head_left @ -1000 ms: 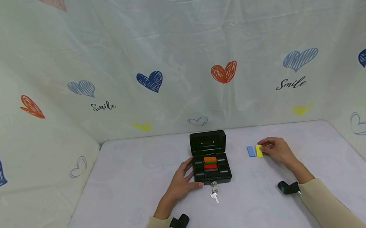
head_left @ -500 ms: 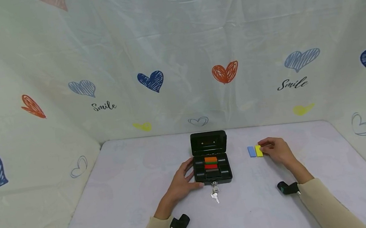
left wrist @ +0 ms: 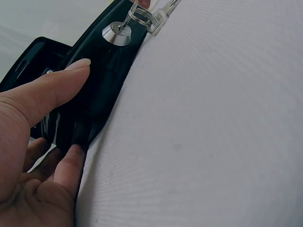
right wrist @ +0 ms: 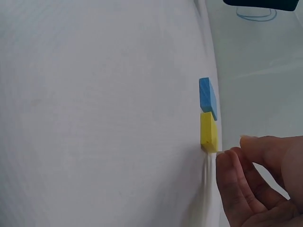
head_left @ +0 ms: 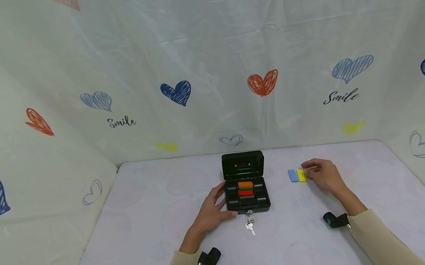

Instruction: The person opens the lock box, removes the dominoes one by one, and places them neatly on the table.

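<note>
A black cash box [head_left: 259, 206] stands with its lid raised; several blocks, among them an orange block [head_left: 245, 184] and a red block [head_left: 245, 193], lie in its middle compartment. My left hand [head_left: 210, 211] holds the box at its left front corner, thumb along the front and fingers against the side. On the table to the right, a yellow block [right wrist: 208, 132] lies flat beside a blue block [right wrist: 207, 97]. My right hand [head_left: 324, 175] is at the yellow block's right edge, fingertips bent but not round it. Whether they still touch it, I cannot tell.
Keys [head_left: 250, 226] hang on a ring from the lock [left wrist: 117, 34] in the box's front. The white table [head_left: 157, 200] meets a hanging printed sheet [head_left: 216, 62] at the back and sides.
The yellow block, earlier between my right fingertips, has moved slightly left against the blue block. My right fingers have come off it a little to the right. My left hand keeps its place.
</note>
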A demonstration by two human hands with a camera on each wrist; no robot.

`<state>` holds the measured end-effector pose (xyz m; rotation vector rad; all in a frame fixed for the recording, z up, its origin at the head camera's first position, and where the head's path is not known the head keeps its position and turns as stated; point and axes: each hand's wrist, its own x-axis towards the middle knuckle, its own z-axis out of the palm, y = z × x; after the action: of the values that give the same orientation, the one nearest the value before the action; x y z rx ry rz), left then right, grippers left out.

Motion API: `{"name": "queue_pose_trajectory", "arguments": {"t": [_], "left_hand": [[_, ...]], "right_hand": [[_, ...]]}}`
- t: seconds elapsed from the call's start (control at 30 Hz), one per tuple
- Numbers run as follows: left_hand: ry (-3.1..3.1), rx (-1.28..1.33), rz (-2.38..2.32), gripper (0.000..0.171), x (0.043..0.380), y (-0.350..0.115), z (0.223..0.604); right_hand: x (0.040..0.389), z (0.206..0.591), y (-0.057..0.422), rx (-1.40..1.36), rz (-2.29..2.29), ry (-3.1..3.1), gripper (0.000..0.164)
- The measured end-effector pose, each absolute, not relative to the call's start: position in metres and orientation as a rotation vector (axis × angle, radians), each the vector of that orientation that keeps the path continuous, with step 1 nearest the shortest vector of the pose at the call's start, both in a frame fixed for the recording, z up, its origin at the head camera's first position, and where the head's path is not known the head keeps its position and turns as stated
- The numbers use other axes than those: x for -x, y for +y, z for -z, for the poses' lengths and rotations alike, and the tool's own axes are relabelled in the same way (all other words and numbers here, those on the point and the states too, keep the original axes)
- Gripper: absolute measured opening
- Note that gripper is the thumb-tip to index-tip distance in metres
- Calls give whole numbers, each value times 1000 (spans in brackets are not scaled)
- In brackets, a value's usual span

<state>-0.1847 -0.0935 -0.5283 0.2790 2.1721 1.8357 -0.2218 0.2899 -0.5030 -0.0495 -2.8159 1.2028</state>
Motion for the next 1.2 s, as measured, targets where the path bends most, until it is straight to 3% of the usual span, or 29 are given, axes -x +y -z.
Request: {"name": "queue_pose_trajectory", "arguments": {"t": [1.2], "left_hand": [[2182, -287, -1836, 103, 184, -94, 527]], "right_hand": [[196, 482, 237, -214, -1334, -2710, 18]]}}
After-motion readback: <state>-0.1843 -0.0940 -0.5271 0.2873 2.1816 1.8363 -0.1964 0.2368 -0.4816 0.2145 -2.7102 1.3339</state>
